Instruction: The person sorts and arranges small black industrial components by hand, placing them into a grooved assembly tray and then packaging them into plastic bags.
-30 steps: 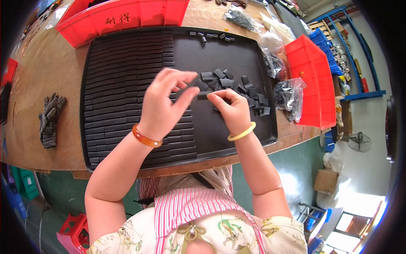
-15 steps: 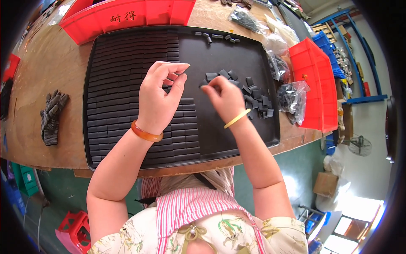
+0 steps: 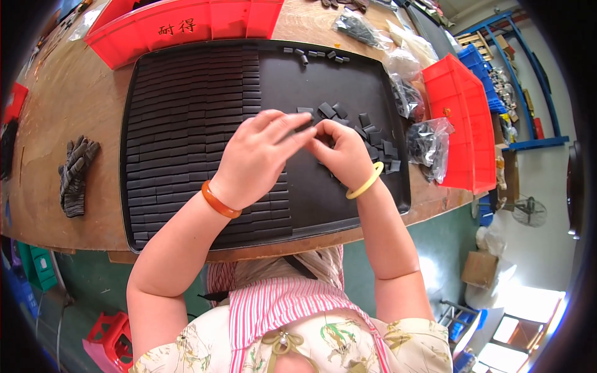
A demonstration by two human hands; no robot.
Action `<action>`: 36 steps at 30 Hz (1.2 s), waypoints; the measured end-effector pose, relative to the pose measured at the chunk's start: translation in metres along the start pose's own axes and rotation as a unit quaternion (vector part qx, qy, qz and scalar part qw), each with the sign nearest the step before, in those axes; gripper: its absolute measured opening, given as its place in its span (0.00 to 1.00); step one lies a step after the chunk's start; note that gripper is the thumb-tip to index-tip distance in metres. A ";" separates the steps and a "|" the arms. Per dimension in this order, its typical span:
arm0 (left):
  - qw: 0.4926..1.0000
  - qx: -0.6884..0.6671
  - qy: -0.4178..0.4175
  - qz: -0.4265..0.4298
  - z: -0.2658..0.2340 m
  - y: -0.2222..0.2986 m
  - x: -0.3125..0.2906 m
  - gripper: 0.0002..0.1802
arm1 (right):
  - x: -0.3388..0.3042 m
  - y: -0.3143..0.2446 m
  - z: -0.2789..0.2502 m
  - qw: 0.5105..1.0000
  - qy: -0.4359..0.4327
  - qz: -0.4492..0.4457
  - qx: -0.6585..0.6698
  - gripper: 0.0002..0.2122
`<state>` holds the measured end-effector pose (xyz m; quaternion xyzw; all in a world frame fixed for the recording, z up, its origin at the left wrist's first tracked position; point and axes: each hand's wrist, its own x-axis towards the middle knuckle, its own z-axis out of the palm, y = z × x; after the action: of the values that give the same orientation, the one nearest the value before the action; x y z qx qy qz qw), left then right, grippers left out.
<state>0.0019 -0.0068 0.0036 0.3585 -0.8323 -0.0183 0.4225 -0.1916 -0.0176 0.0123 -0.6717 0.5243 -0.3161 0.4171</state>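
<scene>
My left hand (image 3: 258, 158) hovers over the middle of a large black tray (image 3: 311, 208), fingers stretched toward the right and slightly apart; its thumb is hidden. Its fingertips meet those of my right hand (image 3: 342, 152), which is closed in a pinch. Whatever lies between the fingertips is too small and covered to make out. Rows of small flat black pieces (image 3: 186, 124) fill the tray's left part, packed edge to edge. Beside and beyond my right hand lies a loose heap of similar black pieces (image 3: 376, 146).
Several short black tubes (image 3: 305, 59) lie at the tray's far edge. A red bin (image 3: 186, 31) stands behind the tray; another red bin (image 3: 460, 124) stands at the right, beside clear bags (image 3: 429, 143) of dark parts. A grey knitted glove (image 3: 76, 174) rests on the wooden table's left.
My left hand has moved right and its fingers have straightened. The right hand has shifted slightly right and nearer to me, so the fingertips of both hands now meet.
</scene>
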 end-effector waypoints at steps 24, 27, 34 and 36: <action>0.981 -0.137 0.011 -0.140 0.004 0.000 -0.008 0.08 | -0.020 0.006 -0.014 0.822 -0.017 0.207 0.530 0.07; 0.977 -0.148 0.013 -0.156 0.005 -0.001 -0.008 0.09 | -0.024 0.000 -0.015 0.872 -0.036 0.174 0.456 0.11; 0.971 -0.148 -0.031 -0.183 0.004 -0.001 -0.009 0.11 | -0.034 -0.015 -0.004 0.997 0.042 -0.039 0.056 0.16; 0.969 -0.156 -0.046 -0.188 0.005 0.001 -0.008 0.12 | -0.032 -0.009 0.003 0.989 0.092 -0.114 0.025 0.14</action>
<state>0.0010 -0.0027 -0.0043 0.4372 -0.7555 -0.2432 0.4230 -0.1932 0.0151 0.0191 -0.6846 0.4719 -0.4353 0.3452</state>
